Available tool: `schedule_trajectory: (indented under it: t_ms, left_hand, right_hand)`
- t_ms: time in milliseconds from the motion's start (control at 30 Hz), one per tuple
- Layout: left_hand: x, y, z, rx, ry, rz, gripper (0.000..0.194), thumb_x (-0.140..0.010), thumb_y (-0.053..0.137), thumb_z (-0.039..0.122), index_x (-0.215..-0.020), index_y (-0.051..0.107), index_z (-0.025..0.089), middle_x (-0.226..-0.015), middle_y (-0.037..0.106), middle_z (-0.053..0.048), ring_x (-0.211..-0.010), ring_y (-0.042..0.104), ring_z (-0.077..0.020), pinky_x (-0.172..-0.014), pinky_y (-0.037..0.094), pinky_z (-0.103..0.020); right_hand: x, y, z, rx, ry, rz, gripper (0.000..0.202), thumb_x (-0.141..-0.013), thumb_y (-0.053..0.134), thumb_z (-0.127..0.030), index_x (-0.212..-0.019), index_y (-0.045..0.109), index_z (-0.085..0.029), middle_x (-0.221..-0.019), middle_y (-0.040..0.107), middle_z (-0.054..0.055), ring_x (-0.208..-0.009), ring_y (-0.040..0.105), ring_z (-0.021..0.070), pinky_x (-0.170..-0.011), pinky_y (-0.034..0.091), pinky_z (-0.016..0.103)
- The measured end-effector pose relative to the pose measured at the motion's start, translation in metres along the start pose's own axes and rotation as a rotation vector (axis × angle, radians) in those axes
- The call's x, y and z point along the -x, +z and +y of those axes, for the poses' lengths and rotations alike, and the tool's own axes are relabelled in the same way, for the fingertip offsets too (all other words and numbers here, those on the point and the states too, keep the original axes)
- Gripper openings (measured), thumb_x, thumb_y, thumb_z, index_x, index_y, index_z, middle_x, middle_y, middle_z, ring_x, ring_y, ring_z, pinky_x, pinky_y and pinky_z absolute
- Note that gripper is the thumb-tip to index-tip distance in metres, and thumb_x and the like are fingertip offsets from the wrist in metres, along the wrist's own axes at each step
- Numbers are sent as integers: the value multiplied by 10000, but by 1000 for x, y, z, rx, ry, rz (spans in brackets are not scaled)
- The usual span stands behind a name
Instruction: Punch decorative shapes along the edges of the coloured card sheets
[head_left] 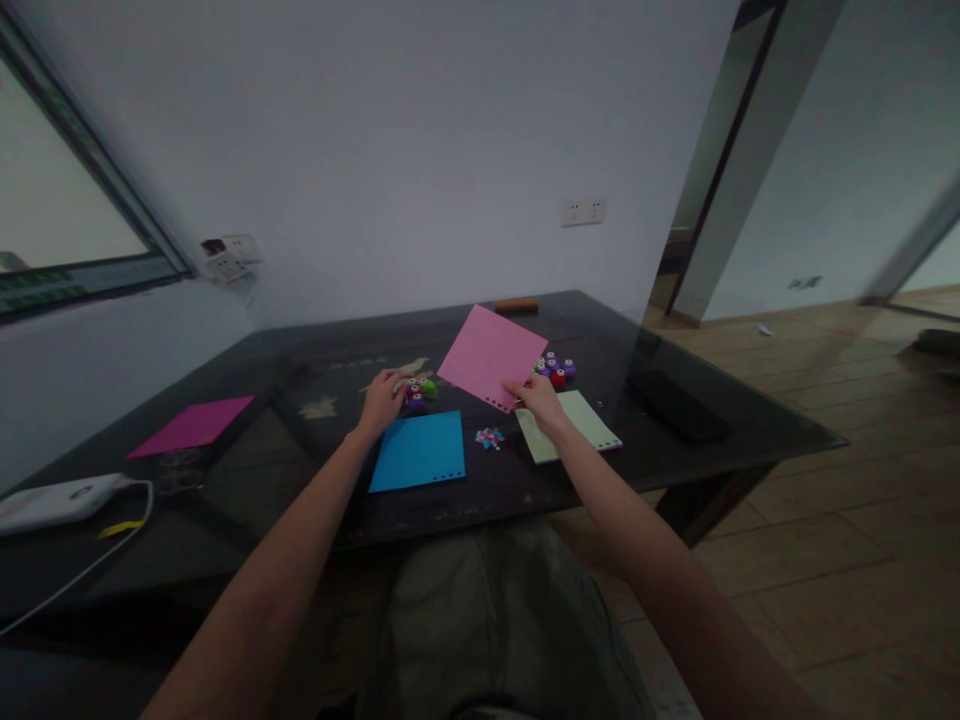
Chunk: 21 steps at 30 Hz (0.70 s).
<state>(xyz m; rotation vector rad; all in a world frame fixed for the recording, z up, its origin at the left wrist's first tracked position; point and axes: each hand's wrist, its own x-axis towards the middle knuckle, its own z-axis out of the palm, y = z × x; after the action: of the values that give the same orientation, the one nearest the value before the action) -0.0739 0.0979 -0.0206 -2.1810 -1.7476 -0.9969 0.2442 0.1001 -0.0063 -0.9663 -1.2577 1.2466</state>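
My right hand [537, 398] pinches the lower edge of a pink sheet of paper [491, 358], which is tilted above the table and has a row of holes along that edge. My left hand [382, 400] is at the left side of a small cluster of colourful eyeball-like toys [418, 393]; its fingers are curved and apart, and I cannot tell whether they touch the toys. A blue sheet [420, 452] lies in front of that hand. Under my right hand lies a pale yellow sheet [581, 425], and a little pile of pink, blue and white bits [489, 438] sits between the two sheets.
More eyeball-like toys [556, 370] stand behind my right hand. A magenta sheet [193, 425] and a white power strip [60, 503] with its cable lie to the left. On the right is a dark flat object [679, 405]; a brown bar [516, 305] lies by the wall.
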Motion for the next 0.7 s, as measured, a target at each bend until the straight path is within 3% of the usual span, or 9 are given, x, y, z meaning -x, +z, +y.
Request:
schedule_trajectory:
  t_ms: [233,533,700]
  left_hand:
    - [10,8,-7,-176,78,-81,336,-825,481,230,-1125,630,247,-1084,524,-99,-1002,474,-253,-880,401,-417]
    - [17,2,2,-247,-3,-28,352,-783,559,277,-1129,606,227,-1159,494,-103,-1076,421,-292,-899,371,-427]
    - [16,5,-1,-262,-51,-88,347,-764,573,277,-1102,619,207,-1175,486,-113,-1089,419,-301,-907,374,-431]
  right_hand:
    - [0,0,2,6,-11,-20,258,-610,708,-312,-770,652,-119,-763,697,77,-576,595,145,-473,479,237]
    - [0,1,5,53,-13,-40,268,-621,696,-335,-781,645,-126,-794,695,82,-588,596,142,-477,480,233]
    - [1,2,6,31,16,-48,271,-608,706,-328,-784,637,-134,-783,695,73,-603,610,154,-491,495,248]
